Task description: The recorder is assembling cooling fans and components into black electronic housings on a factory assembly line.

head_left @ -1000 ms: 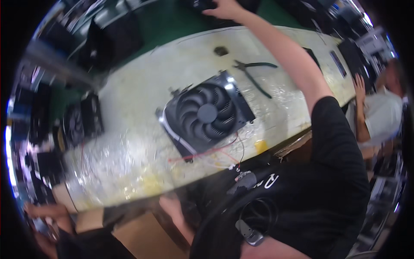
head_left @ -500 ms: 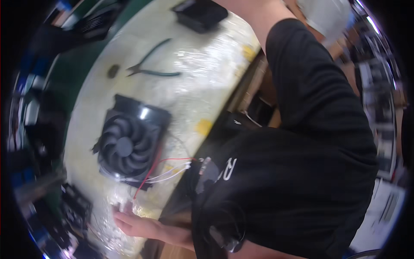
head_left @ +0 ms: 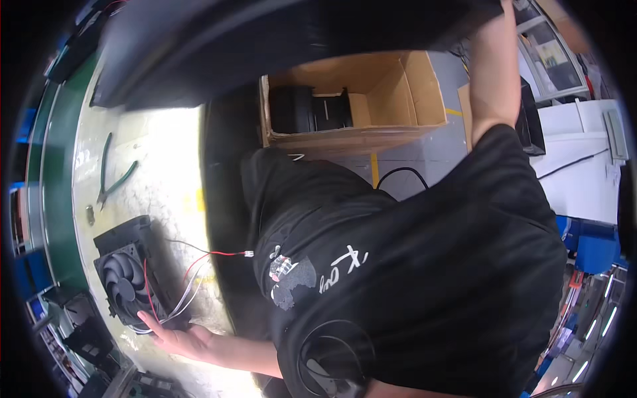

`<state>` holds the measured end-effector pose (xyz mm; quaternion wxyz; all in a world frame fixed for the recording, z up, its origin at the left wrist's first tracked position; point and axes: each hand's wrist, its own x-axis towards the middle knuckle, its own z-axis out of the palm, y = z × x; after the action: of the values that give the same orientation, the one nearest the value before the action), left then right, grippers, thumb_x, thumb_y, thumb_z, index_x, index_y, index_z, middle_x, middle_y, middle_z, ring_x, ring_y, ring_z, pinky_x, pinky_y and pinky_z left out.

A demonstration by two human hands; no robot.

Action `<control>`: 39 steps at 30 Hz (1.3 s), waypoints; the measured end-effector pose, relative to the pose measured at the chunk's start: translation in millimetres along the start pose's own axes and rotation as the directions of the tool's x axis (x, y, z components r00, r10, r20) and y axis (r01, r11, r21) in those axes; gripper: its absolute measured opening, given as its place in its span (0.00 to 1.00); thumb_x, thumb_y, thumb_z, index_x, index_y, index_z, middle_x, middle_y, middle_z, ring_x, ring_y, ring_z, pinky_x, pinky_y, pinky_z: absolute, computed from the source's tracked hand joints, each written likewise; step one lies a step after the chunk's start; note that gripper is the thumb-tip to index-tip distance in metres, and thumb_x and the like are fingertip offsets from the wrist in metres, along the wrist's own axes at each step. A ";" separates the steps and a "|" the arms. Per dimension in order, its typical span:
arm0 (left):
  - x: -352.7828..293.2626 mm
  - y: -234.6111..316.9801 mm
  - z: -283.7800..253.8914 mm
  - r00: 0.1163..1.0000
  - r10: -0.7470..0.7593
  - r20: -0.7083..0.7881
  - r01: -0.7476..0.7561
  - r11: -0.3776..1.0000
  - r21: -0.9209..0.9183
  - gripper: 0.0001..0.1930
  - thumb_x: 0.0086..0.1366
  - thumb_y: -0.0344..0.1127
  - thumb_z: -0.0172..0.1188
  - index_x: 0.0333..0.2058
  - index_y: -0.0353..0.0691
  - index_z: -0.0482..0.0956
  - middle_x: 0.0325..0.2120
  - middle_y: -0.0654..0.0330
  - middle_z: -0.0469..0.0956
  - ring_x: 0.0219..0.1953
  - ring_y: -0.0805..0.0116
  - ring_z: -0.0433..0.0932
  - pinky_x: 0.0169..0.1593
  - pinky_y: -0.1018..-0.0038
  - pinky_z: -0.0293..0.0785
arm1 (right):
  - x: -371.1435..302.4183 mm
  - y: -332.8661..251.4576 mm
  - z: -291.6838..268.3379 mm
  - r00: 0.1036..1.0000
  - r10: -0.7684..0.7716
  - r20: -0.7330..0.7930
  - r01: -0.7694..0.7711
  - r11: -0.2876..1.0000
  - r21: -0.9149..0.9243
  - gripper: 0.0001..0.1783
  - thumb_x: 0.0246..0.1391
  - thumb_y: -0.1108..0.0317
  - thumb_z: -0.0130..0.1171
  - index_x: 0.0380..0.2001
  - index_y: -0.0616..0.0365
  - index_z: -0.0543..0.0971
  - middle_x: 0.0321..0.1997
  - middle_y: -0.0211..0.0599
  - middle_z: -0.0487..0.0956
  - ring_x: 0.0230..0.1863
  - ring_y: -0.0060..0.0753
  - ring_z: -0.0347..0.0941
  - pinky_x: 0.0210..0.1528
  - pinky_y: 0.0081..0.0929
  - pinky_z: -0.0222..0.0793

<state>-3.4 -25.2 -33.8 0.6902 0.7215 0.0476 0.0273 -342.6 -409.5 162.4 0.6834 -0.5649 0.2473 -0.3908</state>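
The black cooling fan sits on the pale bench right by its near edge, blades facing up, with red, black and white wires trailing off it toward you. Your left hand lies flat and open on the bench just beside the fan, fingers spread and touching the wire bundle, not closed around anything. Your right arm goes way up to a big black panel that fills the top of the view; the right hand is at its edge, but I can't tell how it grips. Green-handled pliers lie farther along the bench, well apart from the fan. An open cardboard box with something black inside sits on the floor past the bench edge.
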 end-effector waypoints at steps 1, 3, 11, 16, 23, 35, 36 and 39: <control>6.2 -2.9 0.5 0.998 -0.017 0.053 0.020 0.999 -0.047 0.25 0.57 0.43 0.69 0.39 0.21 0.78 0.39 0.49 0.79 0.37 0.65 0.78 0.48 0.72 0.75 | -23.0 -0.7 -22.0 0.997 -0.002 -0.081 -0.002 0.999 -0.039 0.12 0.54 0.69 0.54 0.40 0.63 0.76 0.33 0.40 0.81 0.35 0.37 0.79 0.45 0.38 0.76; 20.5 12.4 -23.1 0.998 -0.010 0.069 0.014 0.998 -0.064 0.25 0.57 0.42 0.69 0.41 0.21 0.77 0.40 0.49 0.79 0.38 0.65 0.78 0.48 0.71 0.76 | -54.9 -3.2 -45.9 0.992 -0.019 -0.123 0.014 0.999 -0.044 0.12 0.54 0.69 0.55 0.40 0.63 0.76 0.33 0.40 0.81 0.35 0.37 0.79 0.45 0.37 0.76; 12.9 12.6 0.6 0.965 -0.191 0.180 0.235 0.934 -0.270 0.21 0.54 0.37 0.70 0.40 0.23 0.78 0.41 0.49 0.77 0.40 0.62 0.77 0.49 0.69 0.74 | -17.8 204.7 -153.6 0.799 0.479 -0.364 -0.592 0.732 -0.337 0.19 0.49 0.68 0.65 0.39 0.72 0.75 0.29 0.39 0.78 0.22 0.29 0.76 0.27 0.29 0.80; 9.2 16.0 -3.9 0.973 -0.184 0.136 0.211 0.952 -0.221 0.24 0.58 0.34 0.65 0.50 0.26 0.72 0.47 0.47 0.76 0.45 0.57 0.78 0.51 0.63 0.77 | -27.8 378.9 -150.7 0.616 0.562 -0.551 -0.707 0.703 -0.073 0.10 0.51 0.72 0.63 0.34 0.63 0.74 0.30 0.36 0.73 0.24 0.32 0.74 0.26 0.38 0.82; -10.2 23.9 -16.7 0.973 -0.175 0.153 0.219 0.910 -0.353 0.29 0.54 0.23 0.64 0.55 0.31 0.64 0.48 0.50 0.73 0.48 0.60 0.76 0.54 0.67 0.73 | -64.1 517.9 -81.0 0.481 0.558 -0.676 -0.782 0.622 -0.043 0.15 0.56 0.76 0.58 0.47 0.65 0.72 0.39 0.37 0.76 0.37 0.33 0.75 0.31 0.30 0.79; 0.0 47.3 1.2 0.971 -0.200 0.132 0.237 0.878 -0.417 0.31 0.50 0.25 0.61 0.55 0.27 0.65 0.45 0.48 0.75 0.45 0.60 0.78 0.50 0.68 0.77 | 4.9 764.1 -167.7 0.953 0.258 0.158 -0.067 0.690 -0.721 0.22 0.64 0.59 0.45 0.56 0.59 0.72 0.52 0.42 0.77 0.45 0.41 0.77 0.45 0.36 0.76; -0.4 51.1 4.3 0.966 -0.224 0.126 0.257 0.859 -0.443 0.28 0.50 0.25 0.59 0.53 0.27 0.67 0.44 0.48 0.76 0.45 0.60 0.79 0.49 0.69 0.78 | 22.8 781.2 -184.6 0.953 0.158 0.261 0.092 0.666 -0.740 0.22 0.64 0.58 0.45 0.56 0.59 0.72 0.52 0.41 0.77 0.46 0.41 0.77 0.45 0.37 0.76; 18.5 40.4 -23.2 0.946 -0.285 0.157 0.322 0.754 -0.572 0.27 0.51 0.25 0.59 0.52 0.27 0.68 0.43 0.48 0.76 0.44 0.60 0.79 0.48 0.68 0.79 | 25.7 769.7 -289.2 0.799 -0.049 0.600 0.554 0.448 -0.701 0.23 0.65 0.55 0.43 0.55 0.58 0.72 0.54 0.40 0.77 0.47 0.41 0.77 0.47 0.37 0.75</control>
<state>13.9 -1.9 7.2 0.8763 0.4539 0.1321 -0.0932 -357.3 -554.4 -647.3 0.2676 -0.9404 0.1118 -0.1774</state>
